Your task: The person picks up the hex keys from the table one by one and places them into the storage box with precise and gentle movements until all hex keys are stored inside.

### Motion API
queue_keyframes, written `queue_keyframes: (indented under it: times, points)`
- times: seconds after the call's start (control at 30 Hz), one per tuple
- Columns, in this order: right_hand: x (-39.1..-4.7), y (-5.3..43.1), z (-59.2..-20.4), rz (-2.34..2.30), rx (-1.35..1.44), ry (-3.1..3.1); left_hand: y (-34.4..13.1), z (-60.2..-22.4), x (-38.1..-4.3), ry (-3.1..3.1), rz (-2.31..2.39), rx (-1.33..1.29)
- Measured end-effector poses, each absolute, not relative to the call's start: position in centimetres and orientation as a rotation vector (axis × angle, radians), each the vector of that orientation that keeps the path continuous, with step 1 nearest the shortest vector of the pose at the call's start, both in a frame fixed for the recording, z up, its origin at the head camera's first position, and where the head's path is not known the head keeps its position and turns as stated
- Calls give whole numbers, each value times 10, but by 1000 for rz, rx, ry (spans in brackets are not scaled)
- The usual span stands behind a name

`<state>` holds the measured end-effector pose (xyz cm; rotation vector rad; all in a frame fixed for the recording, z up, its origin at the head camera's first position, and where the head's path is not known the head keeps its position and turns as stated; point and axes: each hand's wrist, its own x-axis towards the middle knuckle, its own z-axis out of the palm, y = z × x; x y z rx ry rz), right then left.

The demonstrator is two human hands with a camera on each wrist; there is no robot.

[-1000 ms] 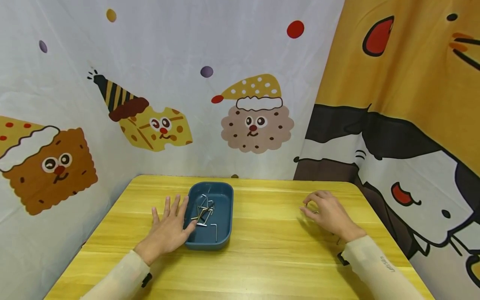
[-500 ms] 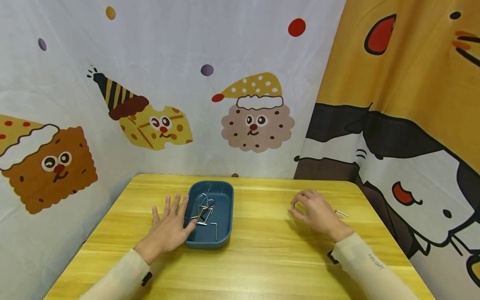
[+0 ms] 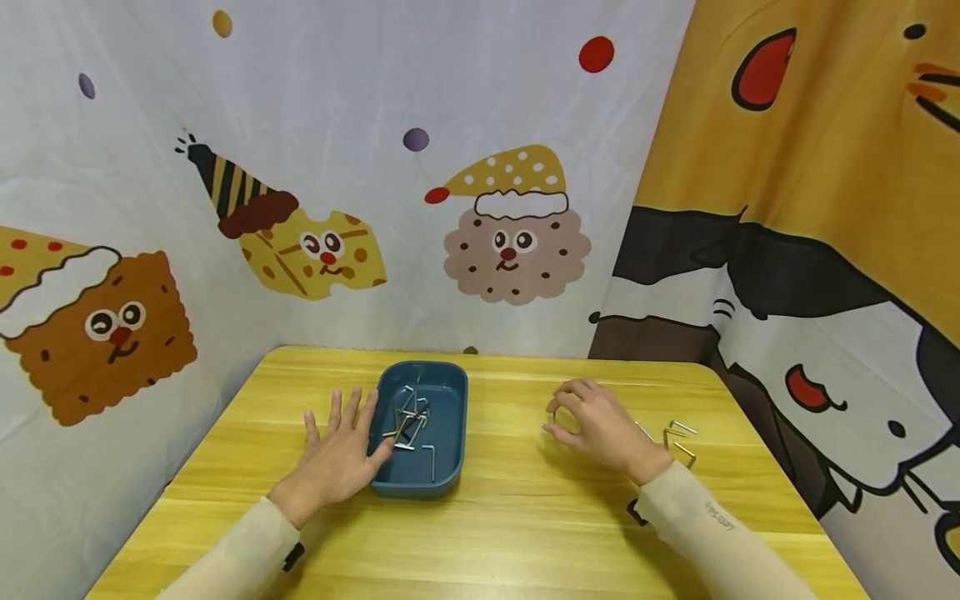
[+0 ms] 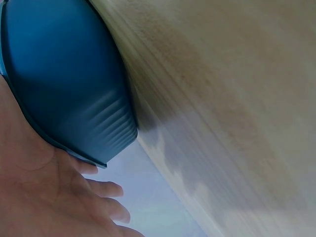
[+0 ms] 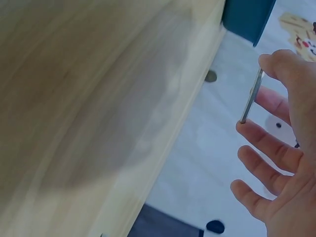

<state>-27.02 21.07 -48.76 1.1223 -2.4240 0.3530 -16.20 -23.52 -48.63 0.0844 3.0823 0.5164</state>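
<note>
On my feed the right hand hangs over the table, its thumb and fingertips pinching one thin metal rod; the other fingers are loosely bent and spread, and the gap between thumb and fingers is narrow — just wide enough for the rod. From the right wrist camera I see the rod slanting from the thumb tip to a fingertip. Just past that hand's wrist, to its right, I count a few loose rods lying on the wood, one partly hidden behind the wrist. Well to the left of the right hand stands the blue tray, and the left hand lies against its near left side, fingers straight and fanned wide, thumb reaching over the rim, nothing gripped. Right of that thumb, inside the tray, I make out a tangled pile of rods — silver, gold-toned and dark pieces crossing one another — and a lone L-shaped rod set apart, nearer me. Beyond both hands, behind the table, hangs a white cloth printed with cartoon snacks.
</note>
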Motion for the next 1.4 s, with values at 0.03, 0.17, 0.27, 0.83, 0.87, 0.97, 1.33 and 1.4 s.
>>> queue_keyframes:
  times: [0.03, 0.17, 0.27, 0.83, 0.87, 0.97, 1.33, 1.4]
  points:
    - [-269, 207, -487, 355, 1133, -2421, -235, -486, -162, 3083, 515, 84]
    - [-265, 195, -483, 348, 1169, -2417, -235, -486, -162, 3081, 522, 84]
    - [-263, 185, -480, 349, 1193, -2419, -235, -486, -162, 3081, 522, 85]
    - [-259, 134, -465, 317, 1338, -2398, -234, -486, -163, 3076, 515, 88]
    - [-259, 131, -465, 311, 1346, -2394, -234, -486, -162, 3077, 514, 89]
    - [-259, 121, -463, 303, 1373, -2370, -234, -485, -162, 3078, 517, 93]
    - [-256, 89, -455, 269, 1480, -2314, -234, -484, -162, 3070, 525, 96]
    - [-255, 82, -452, 253, 1503, -2316, -234, -484, -162, 3073, 517, 95]
